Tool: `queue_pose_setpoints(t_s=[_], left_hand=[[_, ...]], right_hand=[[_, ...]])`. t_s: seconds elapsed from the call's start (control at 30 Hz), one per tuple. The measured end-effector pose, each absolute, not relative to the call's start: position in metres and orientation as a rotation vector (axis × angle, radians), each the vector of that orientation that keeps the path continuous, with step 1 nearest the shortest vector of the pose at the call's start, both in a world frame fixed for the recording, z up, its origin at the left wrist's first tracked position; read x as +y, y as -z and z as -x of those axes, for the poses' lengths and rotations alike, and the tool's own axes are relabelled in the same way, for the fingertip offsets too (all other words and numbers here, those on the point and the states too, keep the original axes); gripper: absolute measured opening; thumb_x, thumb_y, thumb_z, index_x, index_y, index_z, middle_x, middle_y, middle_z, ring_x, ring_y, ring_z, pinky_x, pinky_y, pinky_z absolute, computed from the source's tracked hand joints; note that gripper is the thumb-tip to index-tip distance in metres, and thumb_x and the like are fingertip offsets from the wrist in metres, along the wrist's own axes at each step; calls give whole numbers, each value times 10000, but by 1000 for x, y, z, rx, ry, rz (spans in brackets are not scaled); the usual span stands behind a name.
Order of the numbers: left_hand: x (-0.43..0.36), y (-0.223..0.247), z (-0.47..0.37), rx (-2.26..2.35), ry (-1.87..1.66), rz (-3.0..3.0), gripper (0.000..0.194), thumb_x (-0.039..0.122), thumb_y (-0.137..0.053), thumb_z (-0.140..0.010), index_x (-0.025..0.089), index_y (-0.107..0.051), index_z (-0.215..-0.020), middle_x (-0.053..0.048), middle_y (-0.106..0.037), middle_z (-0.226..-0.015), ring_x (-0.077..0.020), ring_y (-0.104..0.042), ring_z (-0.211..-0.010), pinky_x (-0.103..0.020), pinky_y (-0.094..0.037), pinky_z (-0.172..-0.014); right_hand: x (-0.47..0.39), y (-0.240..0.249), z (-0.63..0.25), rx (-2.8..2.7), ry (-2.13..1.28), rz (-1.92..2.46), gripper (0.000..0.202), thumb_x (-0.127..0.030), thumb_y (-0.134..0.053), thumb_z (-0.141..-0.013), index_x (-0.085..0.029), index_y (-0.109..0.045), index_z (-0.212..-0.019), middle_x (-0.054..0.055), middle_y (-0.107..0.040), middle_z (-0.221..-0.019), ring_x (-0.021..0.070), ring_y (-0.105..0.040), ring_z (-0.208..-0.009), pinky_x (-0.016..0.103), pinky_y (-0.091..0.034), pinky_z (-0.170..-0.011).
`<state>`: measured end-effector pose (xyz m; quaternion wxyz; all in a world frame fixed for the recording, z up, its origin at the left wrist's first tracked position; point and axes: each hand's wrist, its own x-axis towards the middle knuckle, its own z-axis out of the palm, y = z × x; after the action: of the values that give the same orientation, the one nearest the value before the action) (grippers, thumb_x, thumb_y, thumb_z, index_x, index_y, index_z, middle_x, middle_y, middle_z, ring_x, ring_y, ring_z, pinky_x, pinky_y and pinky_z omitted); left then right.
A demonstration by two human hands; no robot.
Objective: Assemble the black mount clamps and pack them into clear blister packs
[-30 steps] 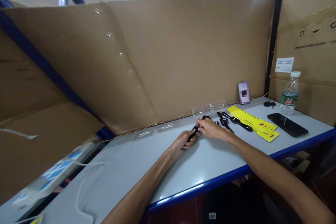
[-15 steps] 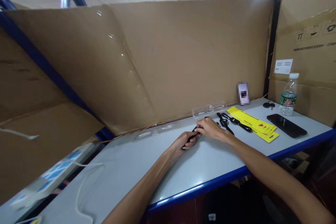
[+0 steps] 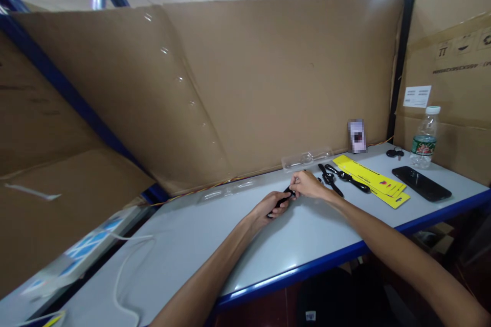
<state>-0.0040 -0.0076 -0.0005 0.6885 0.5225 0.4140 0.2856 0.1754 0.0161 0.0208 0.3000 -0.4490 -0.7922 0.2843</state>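
My left hand (image 3: 273,205) is closed around a slim black strap-like item (image 3: 290,192), one end of which shows below my fingers. My right hand (image 3: 306,185) has its fingers pinched together at the item's upper end, so much of it is hidden. Both hands meet just above the grey tabletop (image 3: 192,255). Right of them lie a black item with a wider middle, like a wristwatch (image 3: 330,179), and a glossy black long piece (image 3: 349,179). Beyond these are several yellow printed cards (image 3: 368,176), overlapping one another.
Clear plastic shells (image 3: 307,158) lie along the cardboard back wall (image 3: 276,82). On the right are a black phone (image 3: 421,183), keys (image 3: 395,153) and a plastic bottle (image 3: 424,138). A white cable (image 3: 117,286) and a power strip (image 3: 88,245) are on the left.
My right hand's fingers have shifted slightly on the black item, near its upper end. My left hand keeps its hold. The camera view has shifted a little.
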Motion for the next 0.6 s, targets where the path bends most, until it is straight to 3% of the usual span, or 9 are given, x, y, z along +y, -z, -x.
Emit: queue_pose_setpoints(t_s=[0.1,0.23,0.33,0.6], left_hand=[[-8,0,5,912,-633,-1152,177,287,-583,-877,111,-592,-896,98,-363,-535,-19,-159,-353,-173,-69,-329],[-6,1,6,936,-660,-1083,170,266,-567,-885,99,-588,-867,94,-368,-534,-16,-170,-351,-173,-77,-328],[-3,3,7,944,-658,-1041,172,253,-543,-900,89,-593,-889,95,-363,-541,-16,-173,-347,-176,-76,-327],[-2,3,6,986,-651,-1064,191,273,-532,-908,95,-593,-875,92,-369,-535,-19,-172,-347,-184,-59,-336]], right_hand=[[15,-23,-177,-2112,-727,1232,98,-155,-616,-871,-132,-709,-853,4,-694,-591,113,-614,-532,188,-408,-564],[10,-29,-179,-2187,-380,1319,135,-248,-662,-873,-155,-743,-821,61,-747,-747,148,-662,-709,211,-368,-596],[5,-32,-179,-2241,-200,1386,235,-323,-602,-922,-170,-760,-841,90,-760,-825,166,-660,-735,245,-318,-573],[-3,-37,-177,-2308,-177,1247,381,-372,-517,-974,-174,-771,-770,63,-751,-751,135,-616,-655,265,-252,-547]])
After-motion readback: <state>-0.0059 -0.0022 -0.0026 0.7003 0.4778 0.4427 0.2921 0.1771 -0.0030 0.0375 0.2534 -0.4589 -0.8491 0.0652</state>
